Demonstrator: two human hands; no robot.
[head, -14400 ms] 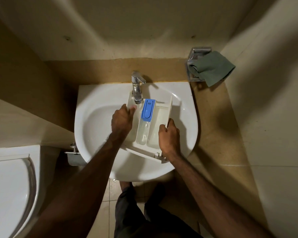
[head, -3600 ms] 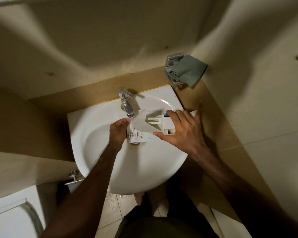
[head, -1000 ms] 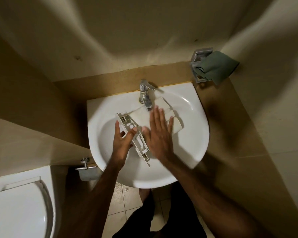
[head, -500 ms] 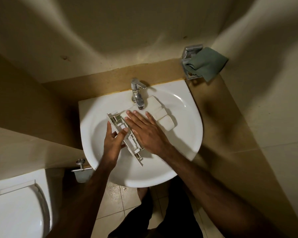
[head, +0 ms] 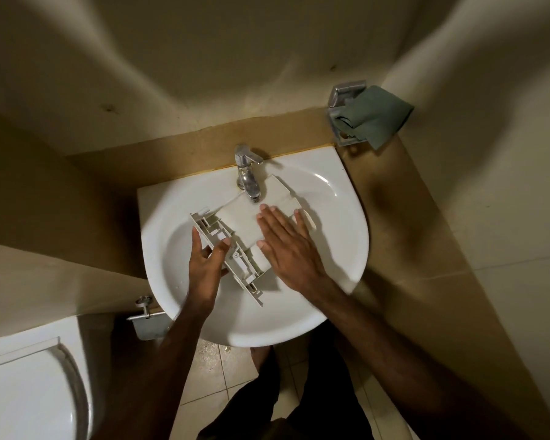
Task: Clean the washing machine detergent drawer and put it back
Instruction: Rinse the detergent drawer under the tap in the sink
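The white detergent drawer [head: 238,222] lies upside down in the white sink [head: 337,249], its far end under the chrome tap [head: 247,176]. Its front panel, ribbed on the inside, points toward the lower left. My left hand [head: 207,265] holds that front panel, with the thumb on one side and the fingers on the other. My right hand [head: 288,241] lies flat on the drawer's underside with straight fingers. The drawer's compartments face down and are hidden.
A green cloth [head: 375,117] hangs from a chrome wall holder at the upper right. A white toilet [head: 29,392] stands at the lower left. A chrome valve [head: 143,308] sticks out under the sink's left edge. Beige walls close in on three sides.
Since 14.4 s ago the drawer has been turned upside down. In the last second my right hand slid across the underside, from left back toward the right. My left hand kept its hold.
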